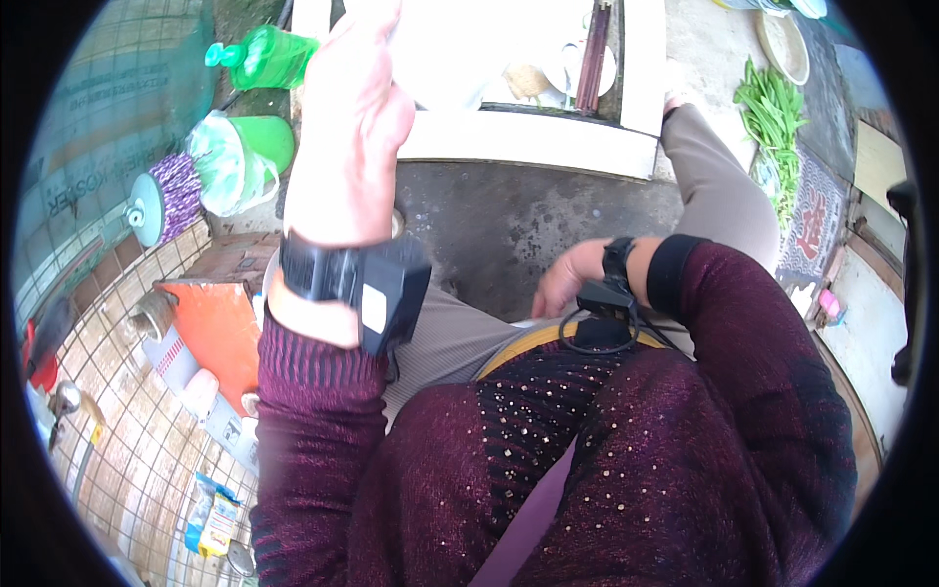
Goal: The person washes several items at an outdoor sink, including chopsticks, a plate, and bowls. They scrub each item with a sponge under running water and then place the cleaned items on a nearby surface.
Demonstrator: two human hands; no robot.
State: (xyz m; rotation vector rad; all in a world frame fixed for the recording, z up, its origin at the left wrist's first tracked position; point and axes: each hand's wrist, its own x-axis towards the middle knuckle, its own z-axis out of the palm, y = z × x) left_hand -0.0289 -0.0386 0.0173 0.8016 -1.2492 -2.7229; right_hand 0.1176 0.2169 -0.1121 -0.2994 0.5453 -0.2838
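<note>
My left hand (352,110) is raised over the left part of a white, overexposed surface, probably a sink or basin with a white rim (513,139). Glare washes out its fingers, and whether it holds anything cannot be told. A green pump bottle (271,57) lies close beside it on the left. My right hand (563,282) hangs low near my lap, its fingers pointing down and partly hidden. Inside the rim at the right, a bundle of dark chopsticks (593,66) lies across a white bowl (568,66), with a tan sponge or scrubber (525,81) beside it.
To the left are a green bucket (275,143) with a plastic bag, a purple-and-white mop head (176,192) and a wire grid (125,440). Leafy green vegetables (774,106), a shallow bowl (783,48) and a patterned mat (814,220) lie to the right.
</note>
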